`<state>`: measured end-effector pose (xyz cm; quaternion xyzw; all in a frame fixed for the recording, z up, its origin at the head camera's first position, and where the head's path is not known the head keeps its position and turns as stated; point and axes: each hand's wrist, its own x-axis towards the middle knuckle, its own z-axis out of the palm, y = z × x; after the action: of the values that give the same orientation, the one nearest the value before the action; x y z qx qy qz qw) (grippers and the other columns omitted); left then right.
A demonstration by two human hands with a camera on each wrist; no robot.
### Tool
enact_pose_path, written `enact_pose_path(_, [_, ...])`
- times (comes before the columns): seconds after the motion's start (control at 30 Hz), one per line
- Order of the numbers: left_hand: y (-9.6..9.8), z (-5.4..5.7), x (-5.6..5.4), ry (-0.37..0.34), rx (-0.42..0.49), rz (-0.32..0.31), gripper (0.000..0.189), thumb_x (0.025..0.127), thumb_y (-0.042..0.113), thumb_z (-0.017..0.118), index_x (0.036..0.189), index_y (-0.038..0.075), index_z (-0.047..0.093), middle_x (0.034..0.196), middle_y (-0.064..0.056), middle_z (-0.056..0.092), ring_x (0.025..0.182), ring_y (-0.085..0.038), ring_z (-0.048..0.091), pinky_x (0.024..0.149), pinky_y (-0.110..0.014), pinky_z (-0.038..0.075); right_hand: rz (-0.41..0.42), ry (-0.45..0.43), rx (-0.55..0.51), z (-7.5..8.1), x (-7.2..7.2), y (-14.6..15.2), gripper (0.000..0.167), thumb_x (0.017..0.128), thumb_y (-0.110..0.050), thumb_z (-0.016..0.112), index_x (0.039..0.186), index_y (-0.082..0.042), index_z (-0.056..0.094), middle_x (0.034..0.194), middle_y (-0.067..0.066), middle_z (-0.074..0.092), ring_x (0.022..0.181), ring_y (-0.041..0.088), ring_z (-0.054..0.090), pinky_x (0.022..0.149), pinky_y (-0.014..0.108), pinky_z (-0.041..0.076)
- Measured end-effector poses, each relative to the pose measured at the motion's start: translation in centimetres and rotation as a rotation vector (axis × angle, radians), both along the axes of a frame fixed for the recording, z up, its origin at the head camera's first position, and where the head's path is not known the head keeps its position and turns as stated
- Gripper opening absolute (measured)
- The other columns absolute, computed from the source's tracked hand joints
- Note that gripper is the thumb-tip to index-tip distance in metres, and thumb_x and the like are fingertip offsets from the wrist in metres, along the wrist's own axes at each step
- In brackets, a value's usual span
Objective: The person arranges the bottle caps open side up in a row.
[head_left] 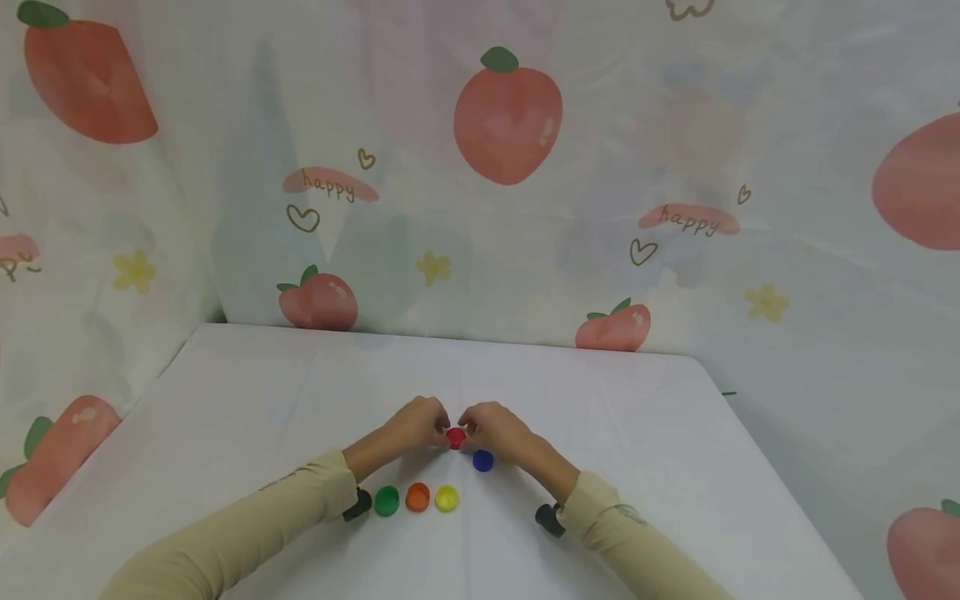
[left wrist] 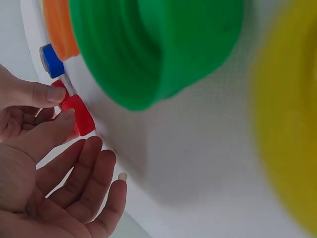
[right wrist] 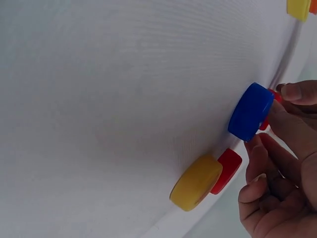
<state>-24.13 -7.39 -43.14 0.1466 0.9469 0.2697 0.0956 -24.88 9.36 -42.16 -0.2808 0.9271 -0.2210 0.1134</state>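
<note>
the left hand [head_left: 418, 422] and right hand [head_left: 497, 429] pinch the red cap [head_left: 455, 439] from opposite sides, grips narrowed around it, presumably for steadiness.

Dim, even, greyish light left only faint, soft shadows on the white tabletop [head_left: 495, 562]. In the left wrist view, the yellow cap [left wrist: 290, 124] at three o'clock was blurred, out of focus.

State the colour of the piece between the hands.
Red; the piece shows best in the head view.
</note>
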Motion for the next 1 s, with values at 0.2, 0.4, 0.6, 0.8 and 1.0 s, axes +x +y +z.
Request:
enact_pose_path(0.2, [0.1,0.0,-0.3,-0.026,-0.017,-0.031,0.019,0.075,0.009,0.079,0.091,0.003,0.072,0.072,0.001,0.063,0.065,-0.011,0.056,0.062,-0.022,0.050,0.035,0.061,0.035,-0.3,0.1,-0.6,0.028,0.077,-0.010,0.078,0.101,-0.003,0.069,0.085,0.002,0.065,0.076,0.011,0.059,0.072,0.024,0.051])
enact_pose_path(0.4, [-0.3,0.1,-0.5,-0.033,-0.016,-0.063,0.020,0.076,0.011,0.078,0.094,0.004,0.072,0.074,0.001,0.064,0.067,-0.011,0.057,0.064,-0.023,0.050,0.050,0.104,0.066,-0.4,-0.1,-0.6,0.026,0.077,-0.013,0.079,0.099,-0.005,0.069,0.083,0.001,0.064,0.074,0.010,0.058,0.071,0.021,0.050])
enact_pose_path(0.6, [-0.8,0.9,-0.4,-0.016,0.023,-0.044,0.017,0.082,0.015,0.074,0.094,0.003,0.072,0.081,-0.003,0.068,0.071,-0.013,0.059,0.068,-0.026,0.052,0.024,0.051,0.014,-0.1,-0.2,-0.4,0.028,0.079,-0.018,0.077,0.102,-0.008,0.065,0.084,-0.002,0.063,0.075,0.009,0.057,0.070,0.022,0.049])
enact_pose_path(0.8, [-0.9,1.7,-0.4,-0.057,0.116,0.006,0.016,0.085,0.017,0.070,0.093,0.003,0.073,0.080,-0.001,0.068,0.069,-0.013,0.058,0.066,-0.027,0.051,0.017,0.024,-0.060,0.7,-0.1,-0.2,0.030,0.081,-0.017,0.076,0.105,-0.008,0.060,0.090,-0.001,0.064,0.080,0.011,0.060,0.071,0.022,0.050])
enact_pose_path(1.0, [-1.5,2.5,-0.1,-0.082,0.239,0.063,0.022,0.085,0.020,0.071,0.100,0.003,0.071,0.081,-0.001,0.067,0.071,-0.014,0.061,0.068,-0.028,0.052,0.022,0.016,-0.159,1.7,0.3,0.1,0.033,0.082,-0.015,0.075,0.108,-0.006,0.058,0.092,0.001,0.066,0.081,0.013,0.063,0.069,0.022,0.052])
